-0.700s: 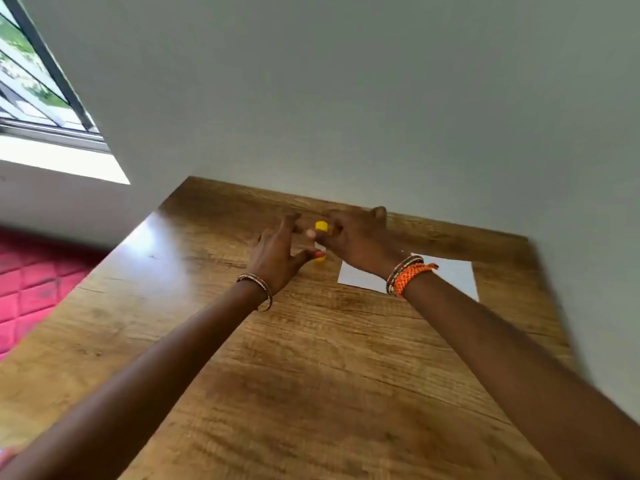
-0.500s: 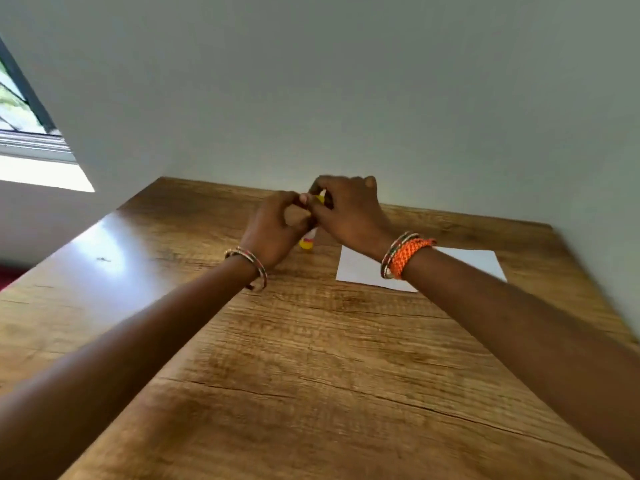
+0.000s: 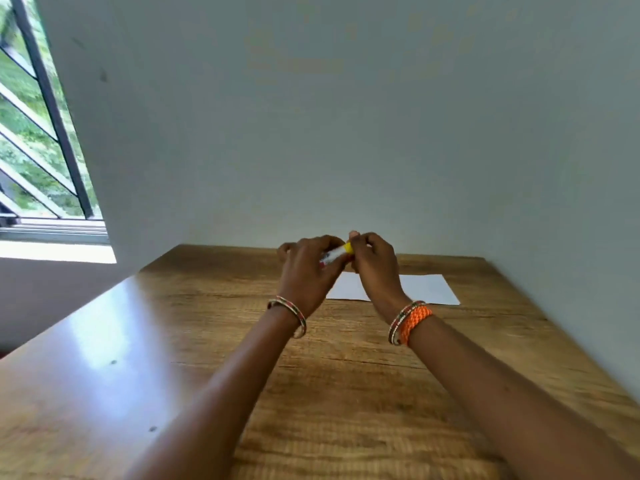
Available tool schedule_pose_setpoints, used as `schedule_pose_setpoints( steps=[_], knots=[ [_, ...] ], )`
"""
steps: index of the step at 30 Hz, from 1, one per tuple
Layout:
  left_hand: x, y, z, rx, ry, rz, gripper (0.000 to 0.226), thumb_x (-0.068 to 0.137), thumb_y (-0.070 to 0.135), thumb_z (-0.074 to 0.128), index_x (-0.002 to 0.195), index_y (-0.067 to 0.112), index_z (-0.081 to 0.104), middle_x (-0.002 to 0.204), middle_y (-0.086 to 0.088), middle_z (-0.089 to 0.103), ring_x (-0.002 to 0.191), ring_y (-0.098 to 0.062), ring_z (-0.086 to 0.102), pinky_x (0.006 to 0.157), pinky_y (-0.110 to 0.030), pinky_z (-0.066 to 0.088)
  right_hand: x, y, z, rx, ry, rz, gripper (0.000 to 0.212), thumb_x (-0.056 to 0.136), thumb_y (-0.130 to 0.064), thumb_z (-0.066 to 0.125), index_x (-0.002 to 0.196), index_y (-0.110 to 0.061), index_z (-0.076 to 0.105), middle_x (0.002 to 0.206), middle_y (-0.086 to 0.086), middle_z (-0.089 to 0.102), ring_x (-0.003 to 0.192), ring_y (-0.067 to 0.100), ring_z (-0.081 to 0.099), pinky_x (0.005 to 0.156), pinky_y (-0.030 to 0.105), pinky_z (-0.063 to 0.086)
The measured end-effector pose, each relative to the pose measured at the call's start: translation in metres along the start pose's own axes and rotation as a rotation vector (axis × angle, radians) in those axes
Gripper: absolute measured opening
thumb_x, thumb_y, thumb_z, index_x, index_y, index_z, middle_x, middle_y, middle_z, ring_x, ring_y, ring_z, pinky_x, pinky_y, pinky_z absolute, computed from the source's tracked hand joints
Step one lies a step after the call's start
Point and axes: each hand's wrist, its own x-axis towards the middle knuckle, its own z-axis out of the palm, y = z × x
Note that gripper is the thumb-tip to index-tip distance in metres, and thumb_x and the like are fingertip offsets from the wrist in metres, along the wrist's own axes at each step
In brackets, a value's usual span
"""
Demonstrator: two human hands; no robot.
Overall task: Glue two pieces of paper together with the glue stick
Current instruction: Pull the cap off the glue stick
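Observation:
A glue stick (image 3: 334, 253), white-bodied with red print and a yellow end, is held above the far part of the wooden table (image 3: 346, 382). My left hand (image 3: 306, 271) grips its body. My right hand (image 3: 372, 263) pinches the yellow end with its fingertips. White paper (image 3: 427, 289) lies flat on the table behind and to the right of my hands; my right hand hides its left part, and I cannot tell whether it is one sheet or two.
A pale wall (image 3: 346, 133) rises directly behind the table's far edge and along its right side. A barred window (image 3: 38, 133) is at the far left. The left part of the tabletop shows a bright glare.
Both hands have lifted the glue stick off the table and raised it. The left hand has closed on its body, the right on the yellow end. The camera has tilted upward.

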Motion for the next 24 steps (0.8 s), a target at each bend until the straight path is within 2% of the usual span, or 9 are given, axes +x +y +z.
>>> schedule_pose_setpoints(
  steps=[2,5,7,9,12,14,16,20,24],
  knots=[
    [-0.017,0.004,0.008,0.087,-0.028,0.049,0.016,0.082,0.029,0.06,0.096,0.027,0.067,0.084,0.007,0.07,0.083,-0.014,0.063,0.083,-0.028,0.028,-0.014,0.004,-0.008,0.034,0.002,0.123,0.025,0.091,-0.024,0.051,0.067,-0.017,0.055,0.065,0.002,0.054,0.062,0.017,0.049,0.063,0.035,0.039],
    [-0.035,-0.001,0.015,0.219,-0.154,0.089,0.018,0.082,0.029,0.052,0.097,0.03,0.063,0.088,0.007,0.07,0.091,-0.018,0.062,0.088,-0.038,0.025,-0.031,0.021,-0.014,-0.003,-0.028,0.202,0.023,0.089,-0.025,0.053,0.068,-0.019,0.058,0.067,0.004,0.059,0.066,0.019,0.054,0.067,0.035,0.043],
    [-0.036,-0.006,0.017,0.247,-0.208,0.084,0.018,0.084,0.029,0.052,0.099,0.03,0.062,0.091,0.006,0.07,0.094,-0.018,0.061,0.091,-0.039,0.025,-0.033,0.028,-0.014,-0.073,-0.055,0.183,0.022,0.09,-0.032,0.053,0.076,-0.017,0.061,0.081,0.008,0.066,0.081,0.025,0.063,0.079,0.04,0.05],
    [-0.031,-0.01,0.017,0.231,-0.184,0.07,0.017,0.085,0.029,0.052,0.098,0.03,0.063,0.09,0.006,0.07,0.094,-0.017,0.061,0.088,-0.037,0.024,-0.029,0.029,-0.011,-0.117,-0.075,0.112,0.025,0.092,-0.036,0.05,0.075,-0.02,0.058,0.083,0.007,0.067,0.086,0.026,0.065,0.085,0.044,0.051],
    [-0.027,-0.013,0.014,0.211,-0.151,0.064,0.016,0.086,0.028,0.053,0.098,0.027,0.064,0.088,0.006,0.071,0.092,-0.016,0.061,0.083,-0.035,0.022,-0.029,0.026,-0.008,-0.156,-0.08,0.035,0.026,0.092,-0.04,0.047,0.072,-0.024,0.05,0.075,0.002,0.063,0.079,0.025,0.063,0.082,0.046,0.051],
    [-0.028,-0.014,0.011,0.178,-0.166,0.052,0.018,0.086,0.026,0.055,0.1,0.025,0.066,0.089,0.003,0.071,0.091,-0.018,0.062,0.083,-0.035,0.029,-0.033,0.024,-0.008,-0.151,-0.106,0.01,0.027,0.093,-0.038,0.049,0.07,-0.023,0.047,0.075,0.005,0.062,0.073,0.022,0.058,0.077,0.043,0.05],
    [-0.029,-0.014,0.008,0.049,-0.2,0.009,0.019,0.086,0.023,0.056,0.102,0.019,0.066,0.089,-0.003,0.071,0.088,-0.021,0.063,0.076,-0.033,0.039,-0.036,0.021,-0.01,-0.176,-0.116,-0.025,0.026,0.093,-0.037,0.05,0.07,-0.025,0.046,0.078,0.008,0.063,0.074,0.023,0.058,0.076,0.044,0.05],
    [-0.028,-0.013,0.005,-0.047,-0.248,-0.072,0.022,0.088,0.025,0.058,0.105,0.014,0.066,0.089,-0.003,0.069,0.081,-0.014,0.057,0.066,-0.025,0.03,-0.037,0.02,-0.011,-0.24,-0.142,-0.079,0.022,0.092,-0.035,0.05,0.072,-0.028,0.046,0.078,0.006,0.065,0.077,0.026,0.061,0.078,0.052,0.051],
    [-0.025,-0.022,0.003,-0.083,-0.321,-0.086,0.023,0.088,0.026,0.058,0.105,0.013,0.067,0.086,-0.003,0.068,0.082,-0.017,0.059,0.065,-0.025,0.035,-0.035,0.025,-0.01,-0.266,-0.181,-0.1,0.021,0.09,-0.034,0.052,0.07,-0.033,0.046,0.073,0.003,0.064,0.073,0.025,0.059,0.08,0.056,0.049]
  ],
)
